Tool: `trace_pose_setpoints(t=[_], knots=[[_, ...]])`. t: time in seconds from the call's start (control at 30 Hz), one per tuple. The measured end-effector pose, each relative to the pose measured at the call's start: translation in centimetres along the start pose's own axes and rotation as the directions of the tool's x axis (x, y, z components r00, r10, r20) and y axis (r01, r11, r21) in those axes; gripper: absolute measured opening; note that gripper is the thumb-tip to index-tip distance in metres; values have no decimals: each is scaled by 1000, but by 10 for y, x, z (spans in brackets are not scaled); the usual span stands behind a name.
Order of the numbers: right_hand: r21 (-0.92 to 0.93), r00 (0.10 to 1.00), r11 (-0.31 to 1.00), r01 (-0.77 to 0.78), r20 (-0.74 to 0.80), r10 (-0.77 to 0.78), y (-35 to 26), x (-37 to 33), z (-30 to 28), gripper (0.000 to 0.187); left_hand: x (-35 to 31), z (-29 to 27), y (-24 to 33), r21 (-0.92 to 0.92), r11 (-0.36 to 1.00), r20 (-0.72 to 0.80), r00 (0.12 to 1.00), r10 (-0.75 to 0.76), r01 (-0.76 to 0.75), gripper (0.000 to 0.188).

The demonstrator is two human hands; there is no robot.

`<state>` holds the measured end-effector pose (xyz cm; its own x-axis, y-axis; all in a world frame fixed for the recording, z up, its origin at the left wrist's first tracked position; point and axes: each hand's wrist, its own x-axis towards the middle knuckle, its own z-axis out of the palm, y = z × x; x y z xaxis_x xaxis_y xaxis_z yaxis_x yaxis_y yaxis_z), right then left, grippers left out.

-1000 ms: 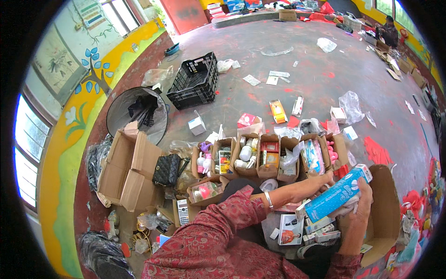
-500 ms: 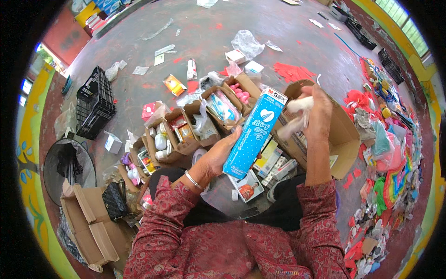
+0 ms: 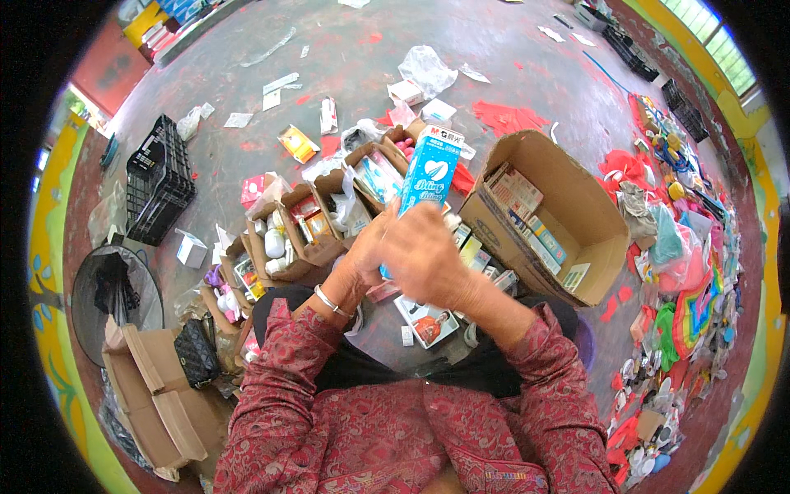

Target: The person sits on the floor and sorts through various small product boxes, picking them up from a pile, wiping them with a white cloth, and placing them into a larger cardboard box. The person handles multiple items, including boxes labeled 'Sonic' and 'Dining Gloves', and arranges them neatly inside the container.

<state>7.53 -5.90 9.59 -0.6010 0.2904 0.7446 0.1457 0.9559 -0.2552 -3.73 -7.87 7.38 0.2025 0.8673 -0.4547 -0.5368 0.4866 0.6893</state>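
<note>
Both hands, left hand (image 3: 372,247) and right hand (image 3: 428,262), close around the lower end of a tall blue-and-white cardboard carton (image 3: 429,174), held upright above the small open boxes (image 3: 304,222) on the floor. Gripped so low, the carton could tip and fall among them.

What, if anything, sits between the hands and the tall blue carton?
Nothing visible does. Both hands already grip the blue carton at its lower end: the right hand wraps over it, and the left hand presses in beside it.
</note>
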Motion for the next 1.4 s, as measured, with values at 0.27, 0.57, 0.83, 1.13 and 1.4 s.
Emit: trace_pose_setpoints(t=[0.27, 0.57, 0.83, 1.13, 1.4], knots=[[-247, 995, 969, 2, -98, -27, 23, 8, -17, 7, -2, -18, -4, 30, 999, 142, 989, -36, 32, 43], [658, 175, 372, -655, -346, 922, 126, -39, -90, 12, 11, -32, -8, -100, 985, 531, 845, -66, 140, 57], [827, 362, 442, -348, -316, 877, 73, 1, -72, 12, 13, -29, -13, -268, 929, 392, 909, -138, 257, 56], [139, 915, 905, -402, 78, 395, 35, 5, -19, 20, 12, -27, -10, -37, 979, 267, 942, 203, -200, 66], [325, 695, 661, -677, -16, 719, 50, 2, -62, 28, 8, -21, -1, 441, 786, 238, 901, 362, -432, 85]])
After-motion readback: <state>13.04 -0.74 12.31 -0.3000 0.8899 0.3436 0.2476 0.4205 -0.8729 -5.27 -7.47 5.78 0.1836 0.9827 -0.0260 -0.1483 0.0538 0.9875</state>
